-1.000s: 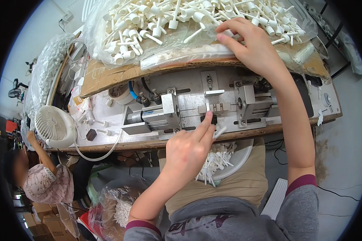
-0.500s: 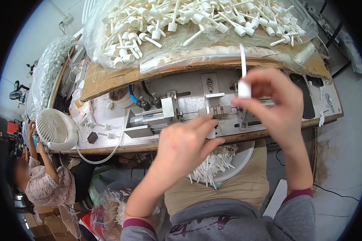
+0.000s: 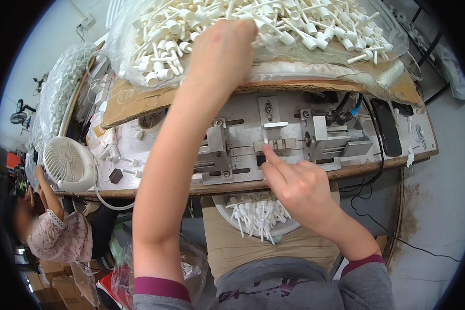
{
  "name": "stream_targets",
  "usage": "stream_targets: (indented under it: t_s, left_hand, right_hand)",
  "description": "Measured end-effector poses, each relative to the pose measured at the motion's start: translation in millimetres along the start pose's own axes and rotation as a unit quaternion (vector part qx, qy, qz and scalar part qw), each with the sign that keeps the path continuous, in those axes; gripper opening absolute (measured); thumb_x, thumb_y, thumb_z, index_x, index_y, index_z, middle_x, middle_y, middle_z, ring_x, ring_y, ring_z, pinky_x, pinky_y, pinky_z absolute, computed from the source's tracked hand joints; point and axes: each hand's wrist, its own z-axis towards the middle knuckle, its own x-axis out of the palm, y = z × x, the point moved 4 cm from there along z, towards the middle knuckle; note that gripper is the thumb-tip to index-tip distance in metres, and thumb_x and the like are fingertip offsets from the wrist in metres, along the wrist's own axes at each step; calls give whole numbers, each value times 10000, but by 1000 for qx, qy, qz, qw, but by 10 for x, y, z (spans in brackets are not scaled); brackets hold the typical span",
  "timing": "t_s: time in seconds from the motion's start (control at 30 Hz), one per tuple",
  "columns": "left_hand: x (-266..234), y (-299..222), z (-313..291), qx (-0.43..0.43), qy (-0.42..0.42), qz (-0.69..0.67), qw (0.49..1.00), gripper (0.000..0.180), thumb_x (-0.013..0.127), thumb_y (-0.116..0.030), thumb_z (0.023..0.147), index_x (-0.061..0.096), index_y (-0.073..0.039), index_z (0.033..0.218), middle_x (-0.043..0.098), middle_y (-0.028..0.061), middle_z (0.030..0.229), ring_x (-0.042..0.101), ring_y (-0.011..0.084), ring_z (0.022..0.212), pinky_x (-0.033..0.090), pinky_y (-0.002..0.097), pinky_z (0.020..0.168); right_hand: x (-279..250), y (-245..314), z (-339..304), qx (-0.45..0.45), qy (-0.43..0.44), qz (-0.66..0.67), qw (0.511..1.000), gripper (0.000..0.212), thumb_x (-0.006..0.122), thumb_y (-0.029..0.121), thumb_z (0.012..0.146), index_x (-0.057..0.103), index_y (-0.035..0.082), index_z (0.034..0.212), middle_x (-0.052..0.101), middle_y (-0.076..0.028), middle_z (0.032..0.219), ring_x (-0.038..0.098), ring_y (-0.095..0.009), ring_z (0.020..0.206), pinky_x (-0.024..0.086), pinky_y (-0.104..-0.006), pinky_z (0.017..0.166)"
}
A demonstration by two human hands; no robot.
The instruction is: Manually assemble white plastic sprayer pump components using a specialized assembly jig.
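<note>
My left hand [image 3: 223, 51] reaches over the near edge of a heap of white capped sticks [image 3: 315, 23]. Its fingers bend down toward the heap, and its own back hides the fingertips. At the bench fixture, my right hand [image 3: 302, 188] has its index finger stretched onto a small metal holding block [image 3: 281, 145]. A white capped stick [image 3: 265, 135] lies in that block, its thin shaft showing beyond the index fingertip. The thumb sits close under the finger, and together they cover the cap end.
Metal slide units [image 3: 328, 137] flank the block. A dark phone [image 3: 386, 126] lies at the right, a white fan [image 3: 70, 163] stands at the left. A bowl of white capped sticks [image 3: 261, 214] rests on my lap. Another person [image 3: 62, 227] sits far left.
My left hand has left the fixture and gone up to the heap. My right hand, which held up a white capped stick, has come down to the holding block.
</note>
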Motion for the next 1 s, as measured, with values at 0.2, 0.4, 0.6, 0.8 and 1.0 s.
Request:
stream_targets:
  t_s: [0.2, 0.4, 0.6, 0.8, 1.0]
  left_hand:
    - [-527, -55, -172, 19, 1, -8, 1000, 210, 682, -79, 845, 733, -65, 1049, 724, 106, 856, 711, 216, 794, 542, 324, 734]
    - [-896, -267, -598, 19, -39, -117, 992, 240, 807, -50, 759, 736, -55, 989, 715, 97, 1154, 705, 211, 987, 558, 332, 858]
    - [-823, -758, -1272, -27, 47, -234, 971, 287, 814, -20, 738, 706, -2, 1004, 678, 167, 1246, 696, 241, 982, 585, 334, 807]
    - [-490, -978, -1734, 1, 106, -173, 979, 267, 799, -96, 766, 711, -30, 1009, 690, 136, 1232, 694, 215, 770, 552, 317, 654]
    - [-325, -927, -1706, 14, 133, -95, 986, 245, 794, -146, 771, 722, -84, 997, 700, 85, 1244, 634, 186, 554, 497, 284, 552]
  right_hand:
    - [4, -24, 31, 14, 54, 3, 998, 182, 673, 76, 647, 602, -3, 794, 697, -294, 1112, 634, -150, 513, 476, -257, 528]
    - [-197, -251, 114, 68, 47, 135, 987, 222, 756, 168, 772, 652, 8, 886, 736, -188, 1010, 692, -220, 633, 528, -304, 571]
    - [-398, -1113, 759, 195, -173, 198, 945, 222, 749, 150, 847, 717, 50, 1042, 746, -75, 970, 699, -164, 782, 547, -282, 674]
    - [-66, -1620, 1205, 140, -75, 49, 986, 272, 726, 170, 856, 676, 61, 1100, 715, -89, 977, 685, -208, 896, 540, -355, 806]
    - [-176, -1517, 1194, 196, -19, 175, 965, 234, 740, 177, 858, 668, 63, 1049, 679, -56, 901, 615, -134, 743, 499, -294, 684]
